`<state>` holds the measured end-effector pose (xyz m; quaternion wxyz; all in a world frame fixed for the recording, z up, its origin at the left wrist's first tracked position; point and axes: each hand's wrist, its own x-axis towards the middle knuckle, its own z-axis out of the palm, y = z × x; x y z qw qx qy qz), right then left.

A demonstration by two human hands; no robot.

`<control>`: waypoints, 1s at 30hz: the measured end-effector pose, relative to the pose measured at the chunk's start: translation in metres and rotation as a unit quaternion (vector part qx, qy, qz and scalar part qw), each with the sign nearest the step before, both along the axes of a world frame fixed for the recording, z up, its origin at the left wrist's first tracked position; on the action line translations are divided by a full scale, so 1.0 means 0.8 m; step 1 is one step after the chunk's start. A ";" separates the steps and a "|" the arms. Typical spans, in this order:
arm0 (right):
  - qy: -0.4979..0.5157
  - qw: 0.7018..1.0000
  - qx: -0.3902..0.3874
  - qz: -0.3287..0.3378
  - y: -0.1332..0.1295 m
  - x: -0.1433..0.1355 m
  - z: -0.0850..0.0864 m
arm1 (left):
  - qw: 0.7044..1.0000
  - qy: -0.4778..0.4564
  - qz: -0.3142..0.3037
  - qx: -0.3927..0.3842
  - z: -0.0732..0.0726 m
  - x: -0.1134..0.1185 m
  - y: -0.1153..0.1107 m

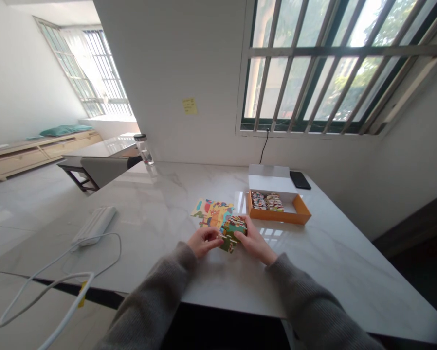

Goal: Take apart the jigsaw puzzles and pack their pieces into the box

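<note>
Near the middle of the table, my right hand [254, 239] is closed round a small stack of puzzle pieces [234, 224], green on top. Just left of it, my left hand [205, 241] pinches the edge of a dark green puzzle piece [228, 243], which sits low against the stack. Joined, colourful puzzle pieces [211, 211] lie flat on the table beyond my hands, partly hidden by them. To the right stands an open orange box [279, 215] with its white lid flap raised at the back and rows of upright puzzle pieces [267, 201] inside.
The white marbled table [160, 209] has a black phone [300, 180] at its back right and a clear bottle [144, 149] at its back left. A white power strip [94, 225] with looping cables lies on the left. Behind are a wall and a barred window.
</note>
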<state>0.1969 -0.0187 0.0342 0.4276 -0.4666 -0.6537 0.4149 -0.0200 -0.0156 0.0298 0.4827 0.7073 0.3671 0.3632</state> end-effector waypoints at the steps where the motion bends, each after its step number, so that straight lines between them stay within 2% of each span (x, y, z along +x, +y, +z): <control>1: -0.023 1.000 0.011 0.009 -0.001 0.002 0.001 | 1.000 0.018 -0.007 0.006 -0.001 0.005 -0.007; 5: -0.033 0.994 -0.001 0.105 -0.003 0.007 0.001 | 0.998 0.063 0.008 0.028 -0.011 0.011 -0.021; 8: 0.000 0.985 -0.034 0.172 -0.004 0.010 0.000 | 0.983 0.126 0.045 0.129 -0.019 0.007 -0.019; 11: 0.020 0.978 -0.059 0.198 -0.005 0.013 0.003 | 0.961 0.148 0.067 0.225 -0.022 0.002 -0.014; 13: 0.006 0.977 -0.066 0.200 -0.006 0.015 0.005 | 0.960 0.132 0.065 0.238 -0.023 -0.001 -0.011; 16: -0.034 0.979 -0.055 0.195 -0.007 0.018 0.010 | 0.967 0.119 0.057 0.220 -0.024 -0.003 -0.009; 20: -0.096 0.982 -0.021 0.160 -0.013 0.015 0.018 | 0.971 0.113 0.049 0.204 -0.027 -0.003 -0.007; 26: -0.174 0.977 0.070 0.102 -0.027 0.003 0.012 | 0.975 0.155 0.093 0.127 -0.041 -0.001 -0.006; 30: -0.215 0.963 0.132 0.096 -0.028 -0.002 0.001 | 0.956 0.215 0.075 0.183 -0.051 0.002 -0.005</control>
